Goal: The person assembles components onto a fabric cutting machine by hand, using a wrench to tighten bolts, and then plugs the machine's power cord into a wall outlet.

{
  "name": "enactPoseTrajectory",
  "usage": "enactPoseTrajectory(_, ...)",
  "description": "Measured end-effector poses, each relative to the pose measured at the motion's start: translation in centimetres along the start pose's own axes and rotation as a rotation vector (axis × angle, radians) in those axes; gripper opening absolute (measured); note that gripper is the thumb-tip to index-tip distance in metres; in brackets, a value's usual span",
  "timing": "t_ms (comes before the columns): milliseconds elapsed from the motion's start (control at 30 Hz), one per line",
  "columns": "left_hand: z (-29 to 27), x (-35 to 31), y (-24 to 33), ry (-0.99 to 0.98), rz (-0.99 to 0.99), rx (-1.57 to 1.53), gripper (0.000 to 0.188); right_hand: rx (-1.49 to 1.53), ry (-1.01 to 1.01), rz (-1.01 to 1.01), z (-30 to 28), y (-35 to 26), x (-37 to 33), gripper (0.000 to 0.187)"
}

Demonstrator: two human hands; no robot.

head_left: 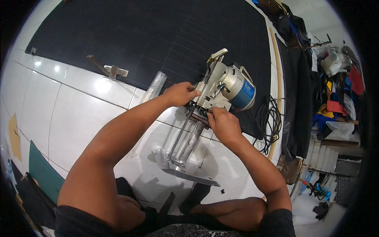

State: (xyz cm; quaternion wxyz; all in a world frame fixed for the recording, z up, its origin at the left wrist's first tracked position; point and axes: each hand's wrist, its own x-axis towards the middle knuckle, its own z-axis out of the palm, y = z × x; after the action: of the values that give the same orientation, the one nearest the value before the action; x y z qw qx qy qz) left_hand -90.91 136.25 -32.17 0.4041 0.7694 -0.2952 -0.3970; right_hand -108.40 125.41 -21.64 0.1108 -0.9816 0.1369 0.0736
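A straight-knife cloth cutting machine [189, 144] stands tilted on the white tiled surface in front of me, its metal base plate toward me. Its round motor housing [241, 90], silver and blue, points away to the right. My left hand [181, 94] is closed on the left side of the pale machine body, thumb on top. On the right, my right hand [226, 123] pinches at the dark mechanism above the upright posts. The fingertips partly hide what they grip there.
Layered black cloth [118, 35] with pale chalk lines covers the far side. A metal clamp [113, 72] sits on its near edge. A clear plastic-wrapped strip [154, 85] lies left of the machine. Coiled black cable [272, 120] and a long wooden stick [277, 59] lie to the right.
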Motion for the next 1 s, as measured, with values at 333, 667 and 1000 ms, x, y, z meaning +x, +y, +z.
enactPoseTrajectory(333,0.1,0.0,-0.3,0.032,0.04,0.018,0.066,-0.047,-0.199,-0.015,-0.5,-0.9,1.5,0.02)
enactPoseTrajectory(667,0.1,-0.3,-0.2,0.04,0.088,0.069,0.064,-0.043,-0.388,-0.318,-1.9,2.3,3.7,0.022)
enactPoseTrajectory(1000,0.3,-0.2,0.2,0.072,0.115,0.261,0.054,-0.18,-0.445,-0.246,-2.8,0.7,3.3,0.021)
